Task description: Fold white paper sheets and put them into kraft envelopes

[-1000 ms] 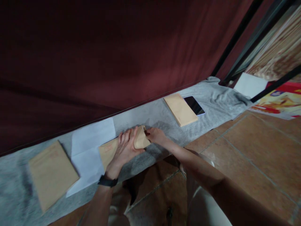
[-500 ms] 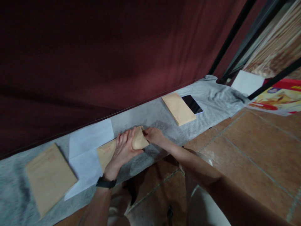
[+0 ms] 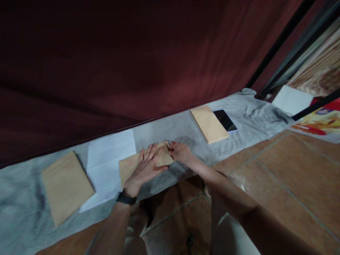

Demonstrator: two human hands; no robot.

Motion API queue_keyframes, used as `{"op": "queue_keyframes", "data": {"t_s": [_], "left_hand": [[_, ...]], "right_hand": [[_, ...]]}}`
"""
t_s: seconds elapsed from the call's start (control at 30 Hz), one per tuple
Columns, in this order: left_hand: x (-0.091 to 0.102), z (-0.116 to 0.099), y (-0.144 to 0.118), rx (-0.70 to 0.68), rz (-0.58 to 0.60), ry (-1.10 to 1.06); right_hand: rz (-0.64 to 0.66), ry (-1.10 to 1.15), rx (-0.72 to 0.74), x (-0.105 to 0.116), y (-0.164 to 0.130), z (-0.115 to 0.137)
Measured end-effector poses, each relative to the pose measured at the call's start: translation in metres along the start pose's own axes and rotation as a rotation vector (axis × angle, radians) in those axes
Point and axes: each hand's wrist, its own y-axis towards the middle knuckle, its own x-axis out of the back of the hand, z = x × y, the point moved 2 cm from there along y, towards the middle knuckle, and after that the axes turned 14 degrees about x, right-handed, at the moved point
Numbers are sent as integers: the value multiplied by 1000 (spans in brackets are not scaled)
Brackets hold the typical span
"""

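A brown paper envelope (image 3: pixel 128 165) lies on the grey cloth (image 3: pixel 170 131), its left end overlapping a creased white sheet of paper (image 3: pixel 102 177). My left hand (image 3: pixel 147 167), a black band at its wrist, rests flat across the envelope with fingers stretched out. At the envelope's right end, my right hand (image 3: pixel 181 152) has its fingers curled in on the edge, which looks raised there. The right fingertips are partly hidden, so I cannot tell how deep they reach. Left of the white sheet, another brown envelope (image 3: pixel 67 187) lies over its lower corner.
Farther right on the cloth, a small stack of brown envelopes (image 3: pixel 209 124) lies against a dark-screened phone (image 3: pixel 225 120). A dark red curtain (image 3: pixel 148 63) hangs behind. Black bars, a white board (image 3: pixel 292 101) and a printed box (image 3: pixel 321 122) stand at right. Tiled floor lies below.
The whole view has shifted, so things sit a little farther right. My left hand still presses the envelope and my right hand stays at its right end, where the raised part looks slightly flatter.
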Motion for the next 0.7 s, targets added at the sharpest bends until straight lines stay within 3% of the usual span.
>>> {"op": "queue_keyframes", "data": {"t_s": [0.23, 0.43, 0.7], "left_hand": [[-3, -12, -6, -41, -68, 48], [-6, -34, -12, -69, -105, 40], [-15, -57, -22, -76, -161, -38]], "right_hand": [[-9, -11, -24, -1, 1, -5], [-179, -9, 48, -6, 5, -8], [-205, 77, 76, -19, 19, -15]]}}
